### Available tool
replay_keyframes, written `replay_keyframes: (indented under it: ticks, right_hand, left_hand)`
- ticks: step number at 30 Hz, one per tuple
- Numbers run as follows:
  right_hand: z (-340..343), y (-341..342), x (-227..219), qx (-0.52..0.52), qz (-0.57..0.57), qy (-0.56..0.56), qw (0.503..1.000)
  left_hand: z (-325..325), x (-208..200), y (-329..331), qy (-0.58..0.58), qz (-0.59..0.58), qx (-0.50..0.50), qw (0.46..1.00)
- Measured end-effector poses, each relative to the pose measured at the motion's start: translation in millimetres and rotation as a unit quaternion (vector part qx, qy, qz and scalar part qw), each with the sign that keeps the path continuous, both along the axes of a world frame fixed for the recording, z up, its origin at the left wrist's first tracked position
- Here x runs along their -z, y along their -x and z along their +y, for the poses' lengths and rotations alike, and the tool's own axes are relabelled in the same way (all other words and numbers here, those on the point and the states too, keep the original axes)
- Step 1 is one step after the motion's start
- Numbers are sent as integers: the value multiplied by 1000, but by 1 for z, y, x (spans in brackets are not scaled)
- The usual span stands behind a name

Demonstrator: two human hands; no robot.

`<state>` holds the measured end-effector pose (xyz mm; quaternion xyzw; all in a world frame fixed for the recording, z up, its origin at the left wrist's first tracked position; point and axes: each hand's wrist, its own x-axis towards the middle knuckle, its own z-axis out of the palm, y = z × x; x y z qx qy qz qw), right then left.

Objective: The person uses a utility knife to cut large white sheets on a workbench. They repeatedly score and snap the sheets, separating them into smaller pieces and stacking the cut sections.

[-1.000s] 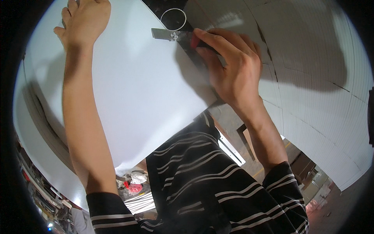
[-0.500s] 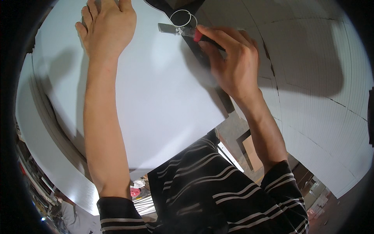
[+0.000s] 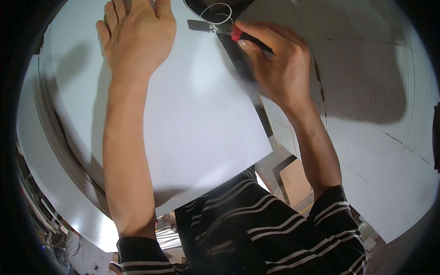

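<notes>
text | labels | brands | numbers | signs | none legible

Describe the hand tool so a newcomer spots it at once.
Find the big white panel and follow its right-hand edge up toward the picture's top. There the right hand holds a slim hand tool, its flat grey blade pointing left. Its red collar and black handle set it apart from the thin white loop beside it.

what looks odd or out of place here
A thin white strip curls into a loop beside the blade tool in the right hand; it looks odd next to the flat, smooth white panel.
</notes>
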<state>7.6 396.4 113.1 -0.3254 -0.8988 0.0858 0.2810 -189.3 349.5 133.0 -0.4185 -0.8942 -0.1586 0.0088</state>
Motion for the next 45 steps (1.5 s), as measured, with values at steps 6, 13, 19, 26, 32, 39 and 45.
replay_keyframes:
  ticks: [6, 13, 19, 26, 32, 39, 45]
  right_hand:
    - [16, -4, -3, -39, -34, 16, 999]
    - [41, 3, -2, -102, -29, -6, 994]
    - [46, 17, -1, -124, -32, -15, 992]
    - [49, 16, -7, -121, -28, -8, 992]
    - [48, 22, -6, -104, -20, -12, 994]
    - [44, 42, -1, -72, 4, -17, 997]
    - [37, 55, 6, -28, 28, -13, 999]
  left_hand:
    - [-1, -7, -3, -88, -65, -17, 994]
    - [3, 0, 6, -143, -91, -36, 985]
    - [-6, 7, 13, -215, -58, 0, 975]
    - [-2, 9, 15, -175, -102, -1, 979]
    - [0, 8, 10, -161, -71, 16, 984]
    - [-9, 2, 11, -224, -58, 87, 969]
    - [-11, 11, 19, -236, -37, 80, 968]
